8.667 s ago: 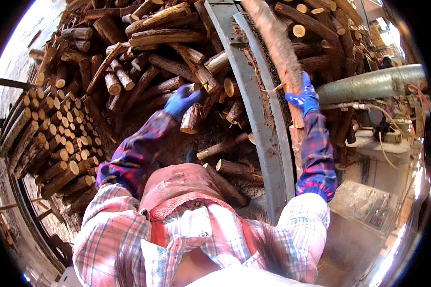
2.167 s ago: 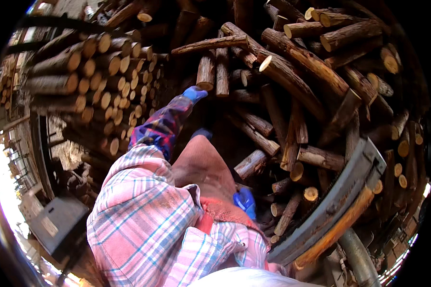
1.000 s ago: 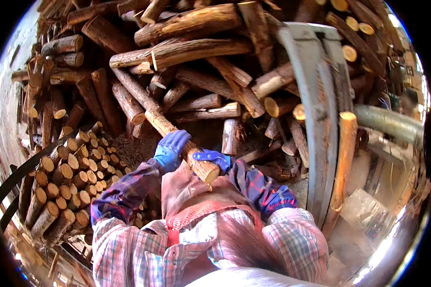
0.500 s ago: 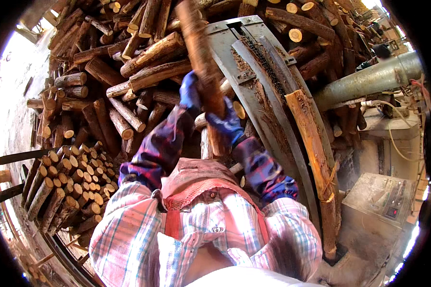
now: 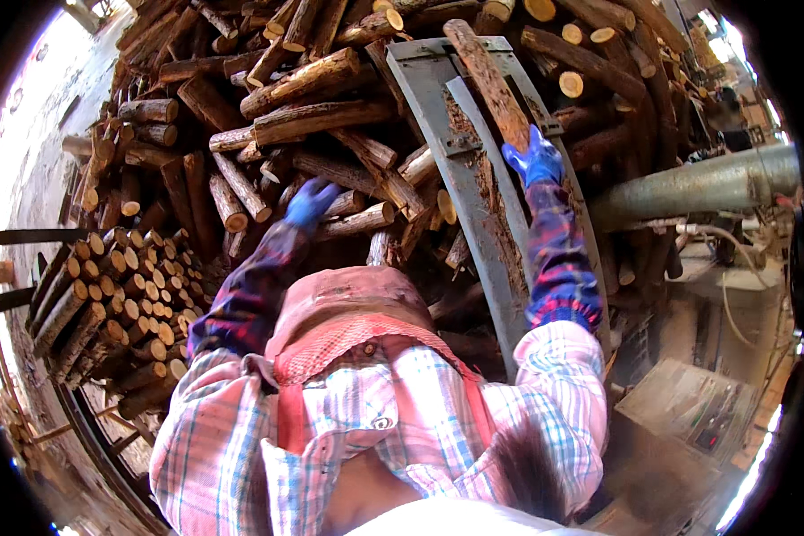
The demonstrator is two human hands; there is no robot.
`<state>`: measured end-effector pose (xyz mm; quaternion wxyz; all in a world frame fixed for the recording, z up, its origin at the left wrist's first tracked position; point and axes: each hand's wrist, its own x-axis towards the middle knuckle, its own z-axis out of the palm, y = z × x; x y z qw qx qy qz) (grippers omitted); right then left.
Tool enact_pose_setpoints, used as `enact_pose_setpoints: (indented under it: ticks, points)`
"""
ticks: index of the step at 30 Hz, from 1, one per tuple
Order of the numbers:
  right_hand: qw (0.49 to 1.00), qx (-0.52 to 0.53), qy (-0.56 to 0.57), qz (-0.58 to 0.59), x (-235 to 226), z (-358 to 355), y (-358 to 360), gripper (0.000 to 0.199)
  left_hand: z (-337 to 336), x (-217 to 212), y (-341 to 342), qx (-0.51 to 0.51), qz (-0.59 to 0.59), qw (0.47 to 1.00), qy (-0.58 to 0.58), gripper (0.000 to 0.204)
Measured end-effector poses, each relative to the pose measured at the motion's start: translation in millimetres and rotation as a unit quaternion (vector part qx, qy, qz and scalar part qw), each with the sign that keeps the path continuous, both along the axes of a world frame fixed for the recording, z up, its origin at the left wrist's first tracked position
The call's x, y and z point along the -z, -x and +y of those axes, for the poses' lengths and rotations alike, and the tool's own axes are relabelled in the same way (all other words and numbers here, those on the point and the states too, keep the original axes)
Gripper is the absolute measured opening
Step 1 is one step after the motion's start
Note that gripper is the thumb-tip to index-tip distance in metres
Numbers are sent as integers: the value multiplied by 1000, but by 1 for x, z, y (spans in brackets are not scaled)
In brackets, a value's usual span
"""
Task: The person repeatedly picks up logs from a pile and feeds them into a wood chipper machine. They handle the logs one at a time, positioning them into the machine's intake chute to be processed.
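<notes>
A bark-covered log (image 5: 489, 85) lies lengthwise on the grey metal feed trough (image 5: 496, 234), tilted toward its far end. My right hand (image 5: 536, 159), in a blue glove, is closed around the log's near end, fingers and thumb on either side of it. My left hand (image 5: 311, 204), also gloved in blue, is empty, its fingers apart and slightly blurred. It hovers over the loose log pile (image 5: 326, 121), nearest to some short logs with pale cut ends. My right forearm hides part of the trough.
Cut logs stand stacked in a rack (image 5: 121, 299) at the left, beside dark metal bars (image 5: 40, 237). At the right, a thick green-grey pipe (image 5: 697, 189) reaches toward the trough, with a hose below it. A dusty control box (image 5: 688, 406) stands at the lower right.
The log both hands held upright now lies on the trough, with only my right hand on it. My left hand has let go and moved left. The earlier log on the trough no longer shows.
</notes>
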<state>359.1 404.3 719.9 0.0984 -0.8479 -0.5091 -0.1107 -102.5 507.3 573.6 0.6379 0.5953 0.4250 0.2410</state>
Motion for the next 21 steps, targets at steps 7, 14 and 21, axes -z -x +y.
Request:
enact_pose_setpoints:
  ticks: [7,14,21]
  points:
    - [984,53,113,129,-29,-24,25,84,-120,133,287,-212,353,889,202,47]
    - [972,-147,-175,55,-2,63,132,66,-125,187,375,-66,447,876,170,49]
    - [966,-239,-47,-82,34,191,186,69,96,178,229,-163,97,920,343,26]
